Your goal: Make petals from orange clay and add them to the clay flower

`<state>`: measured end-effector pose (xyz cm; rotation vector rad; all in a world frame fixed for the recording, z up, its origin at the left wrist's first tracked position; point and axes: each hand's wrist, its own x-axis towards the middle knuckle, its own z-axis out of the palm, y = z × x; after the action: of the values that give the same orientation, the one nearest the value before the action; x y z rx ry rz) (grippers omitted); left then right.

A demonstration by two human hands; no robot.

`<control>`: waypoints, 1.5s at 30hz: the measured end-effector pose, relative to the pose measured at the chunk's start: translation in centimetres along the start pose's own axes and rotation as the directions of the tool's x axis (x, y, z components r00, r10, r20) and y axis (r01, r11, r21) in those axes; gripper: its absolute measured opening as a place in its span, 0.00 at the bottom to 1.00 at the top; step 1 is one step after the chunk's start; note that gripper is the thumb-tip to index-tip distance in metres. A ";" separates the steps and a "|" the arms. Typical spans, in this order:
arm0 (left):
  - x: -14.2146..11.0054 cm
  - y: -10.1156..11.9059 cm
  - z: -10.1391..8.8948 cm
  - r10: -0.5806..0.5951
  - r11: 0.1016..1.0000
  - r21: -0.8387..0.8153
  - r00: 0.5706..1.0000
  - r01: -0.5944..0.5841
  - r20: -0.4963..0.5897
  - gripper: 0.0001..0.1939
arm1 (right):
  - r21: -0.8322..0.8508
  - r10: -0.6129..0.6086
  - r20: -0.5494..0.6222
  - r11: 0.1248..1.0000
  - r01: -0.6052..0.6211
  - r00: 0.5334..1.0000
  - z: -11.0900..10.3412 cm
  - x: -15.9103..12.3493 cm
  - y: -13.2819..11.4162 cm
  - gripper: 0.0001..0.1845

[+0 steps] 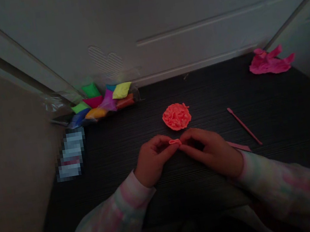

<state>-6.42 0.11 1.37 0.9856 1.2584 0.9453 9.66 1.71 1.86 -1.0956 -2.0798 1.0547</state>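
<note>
Between my fingertips is a small folded strip of pink clay [175,142], bent into a loop. My left hand [153,159] pinches its left side with thumb and forefinger. On the other side, my right hand [212,151] has thumb and fingertips closed on the strip's right end. Just beyond both hands lies a round coral-pink clay flower [176,117] with a ruffled top. A pink modelling tool [245,126] rests to the right. Partly hidden behind my right wrist is a flat pink strip [239,145].
Several coloured clay packets [102,100] sit in a clear bag at the back left. Below them is a blurred-out pale object [71,154]. Crumpled pink material [271,61] lies at the back right of the dark table [112,201]. A white panel [184,5] rises behind.
</note>
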 end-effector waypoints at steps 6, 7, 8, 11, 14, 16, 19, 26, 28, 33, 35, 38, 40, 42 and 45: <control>-0.3 -0.2 0.1 0.061 0.990 0.128 0.998 -0.062 0.014 0.05 | 0.049 0.066 0.059 0.996 -0.069 0.996 -0.1 0.0 -0.1 0.06; -0.3 -0.3 0.1 0.082 0.983 0.161 0.997 -0.083 0.013 0.05 | 0.065 0.083 0.075 0.994 -0.088 0.994 -0.1 0.1 -0.1 0.06; -0.3 -0.4 0.1 0.105 0.976 0.189 0.994 -0.105 0.011 0.05 | 0.082 0.097 0.093 0.991 -0.105 0.991 -0.1 0.1 -0.1 0.07; -0.2 -0.6 0.0 0.179 0.951 0.254 0.984 -0.174 0.002 0.05 | 0.123 0.127 0.138 0.982 -0.145 0.982 0.0 0.3 -0.1 0.08; 0.0 -0.7 -0.1 0.241 0.919 0.322 0.970 -0.229 0.003 0.05 | 0.139 0.139 0.152 0.977 -0.161 0.978 0.2 0.4 0.0 0.08; 0.1 -0.6 -0.1 0.277 0.890 0.375 0.961 -0.258 0.003 0.04 | 0.142 0.128 0.141 0.979 -0.148 0.982 0.4 0.4 0.1 0.08; 0.2 -0.6 -0.1 0.341 0.842 0.443 0.940 -0.308 0.004 0.03 | 0.169 0.116 0.128 0.976 -0.137 0.985 0.7 0.5 0.3 0.09; -0.6 -0.5 -0.2 0.484 0.742 0.480 0.869 -0.469 0.102 0.03 | 0.240 0.085 0.127 0.964 -0.114 0.988 1.1 0.9 0.6 0.12; -0.9 -0.6 0.0 0.532 0.668 0.547 0.838 -0.504 0.123 0.06 | 0.263 0.088 0.106 0.958 -0.114 0.990 1.1 0.9 0.9 0.13; -0.9 -1.1 0.5 0.658 0.463 0.707 0.741 -0.535 0.131 0.09 | 0.340 0.088 0.054 0.935 -0.101 0.995 1.2 1.0 1.4 0.17; -0.8 -1.4 0.6 0.672 0.439 0.721 0.729 -0.536 0.132 0.06 | 0.363 0.086 0.041 0.927 -0.095 0.995 1.3 1.0 1.3 0.18; -0.9 -1.6 0.8 0.681 0.423 0.733 0.720 -0.533 0.130 0.05 | 0.393 0.083 0.029 0.915 -0.087 0.996 1.3 0.9 1.3 0.19; -1.0 -1.7 0.9 0.688 0.421 0.741 0.717 -0.524 0.116 0.06 | 0.410 0.076 0.029 0.908 -0.081 0.997 1.3 1.0 1.3 0.19; -1.1 -1.7 1.0 0.692 0.426 0.747 0.716 -0.510 0.095 0.06 | 0.425 0.066 0.032 0.902 -0.074 0.997 1.3 1.0 1.3 0.19; -1.2 -1.6 1.1 0.692 0.444 0.752 0.719 -0.487 0.057 0.06 | 0.441 0.054 0.039 0.895 -0.066 0.998 1.2 1.0 1.2 0.19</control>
<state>-5.38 -1.60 0.24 2.1306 1.5904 1.1518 8.77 2.51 0.27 -0.9176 -1.7071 1.4887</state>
